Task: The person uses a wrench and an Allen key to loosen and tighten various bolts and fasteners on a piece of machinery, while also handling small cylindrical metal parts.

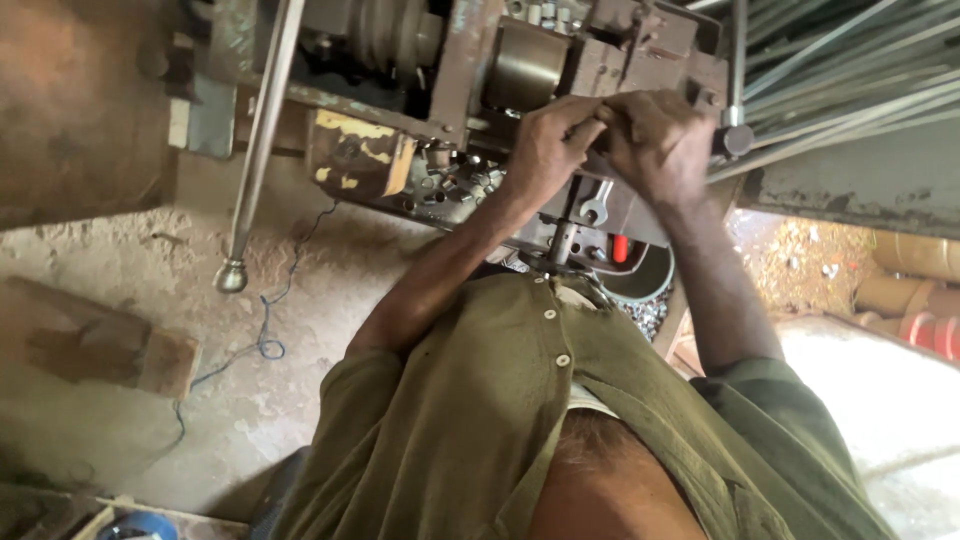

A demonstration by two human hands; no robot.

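Both hands meet at the top of the machine point(560, 70), a worn metal lathe-like rig seen from above; the left hand point(545, 150) curls its fingers point(580, 110) around a small dark part point(605, 135) at the machine's front edge; the right hand point(660, 140) closes over the same part from the other side, knuckles up, fingertips touching the left hand's; what exactly the part is cannot be told, since the hands hide most of it.

Just below the hands a spanner point(595, 208) lies on the machine; beside it sits a red piece point(619, 248); a brass-coloured cylinder point(522, 68) stands just left of the left hand; grooved pulleys point(385, 35) lie further left.

A long steel lever point(258, 140) with a ball end slants down on the left, well apart from the hands; a yellow-stained block point(360, 155) hangs under the machine's frame; a bundle of steel rods point(850, 70) runs off to the upper right.

On the dusty floor point(130, 400) a blue wire point(262, 330) loops near a wooden block point(110, 345); metal shavings point(800, 260) pile at the right; the person's olive shirt point(470, 420) fills the lower middle.
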